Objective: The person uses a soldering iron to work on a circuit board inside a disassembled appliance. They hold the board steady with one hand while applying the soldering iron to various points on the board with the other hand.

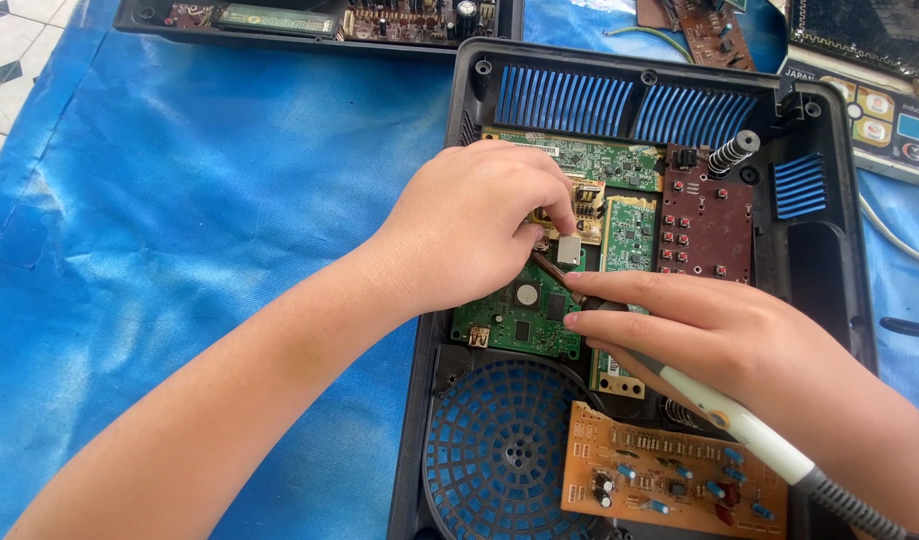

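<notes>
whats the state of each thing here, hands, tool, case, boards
left hand: fingers pinched on a small silver metal component
right hand: gripping a white-handled soldering iron, tip beside the component
black plastic appliance case: opened, lid off, insides exposed
green circuit boards: lying inside the case
dark red button board: lying inside the case
orange circuit board: lying loose over the case's lower edge
round black fan grille: uncovered
</notes>
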